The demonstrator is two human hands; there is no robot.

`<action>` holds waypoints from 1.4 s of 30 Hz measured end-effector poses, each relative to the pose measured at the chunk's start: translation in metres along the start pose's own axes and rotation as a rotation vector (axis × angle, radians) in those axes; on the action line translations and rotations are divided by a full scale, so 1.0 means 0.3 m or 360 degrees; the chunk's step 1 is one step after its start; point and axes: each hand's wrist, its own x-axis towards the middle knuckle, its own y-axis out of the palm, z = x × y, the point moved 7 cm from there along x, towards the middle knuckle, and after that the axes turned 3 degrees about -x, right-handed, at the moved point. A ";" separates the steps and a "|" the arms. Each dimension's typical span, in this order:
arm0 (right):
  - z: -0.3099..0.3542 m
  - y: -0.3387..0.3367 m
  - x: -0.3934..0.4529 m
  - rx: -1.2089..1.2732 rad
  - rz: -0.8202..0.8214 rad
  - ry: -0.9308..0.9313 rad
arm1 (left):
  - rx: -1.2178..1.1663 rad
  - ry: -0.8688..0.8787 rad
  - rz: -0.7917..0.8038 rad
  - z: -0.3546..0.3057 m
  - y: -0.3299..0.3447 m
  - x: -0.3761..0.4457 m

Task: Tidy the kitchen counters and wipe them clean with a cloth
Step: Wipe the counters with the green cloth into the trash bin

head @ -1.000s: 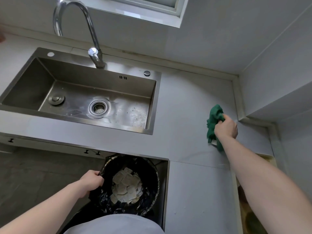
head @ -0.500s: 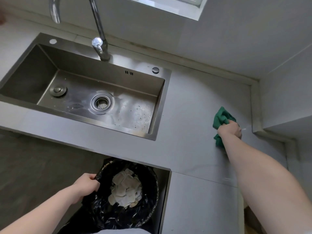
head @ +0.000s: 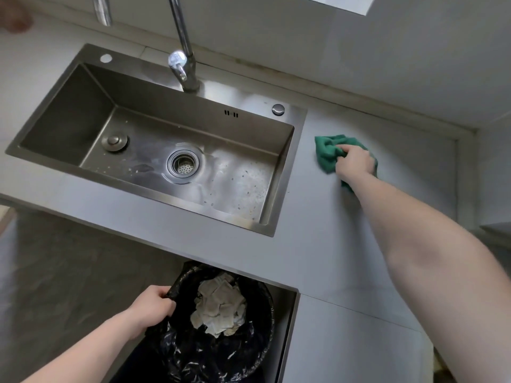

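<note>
Wiping was under way: my right hand (head: 355,163) clenched the crumpled green cloth (head: 327,154) on the grey bench (head: 318,244) beside the steel sink (head: 154,150), my left hand (head: 150,308) gripped the black bin liner (head: 221,355), and I judged another sweep came next.

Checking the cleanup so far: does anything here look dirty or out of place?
Yes: the sink floor is speckled with crumbs and residue right of the drain. The counter near the cloth looks bare.

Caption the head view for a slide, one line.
Right hand wipes the counter beside the sink with a green cloth while left hand grips the bin liner.
</note>
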 end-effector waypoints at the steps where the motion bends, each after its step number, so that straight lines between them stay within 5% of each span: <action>1: 0.036 0.024 -0.017 -0.0049 0.0008 -0.0089 | 0.0001 -0.0002 -0.0006 -0.002 0.001 -0.004; 14: 0.146 0.167 -0.456 -0.0107 0.0180 -0.0509 | 0.0064 0.0020 0.0006 0.011 -0.007 -0.008; 32: 0.155 0.371 -1.246 0.0237 0.0706 -0.0504 | 0.0134 0.0095 -0.0021 0.015 -0.011 -0.024; 42: -0.128 -0.048 -1.113 0.0828 -0.0075 0.0044 | 0.0274 0.0197 0.0054 -0.007 0.041 -0.011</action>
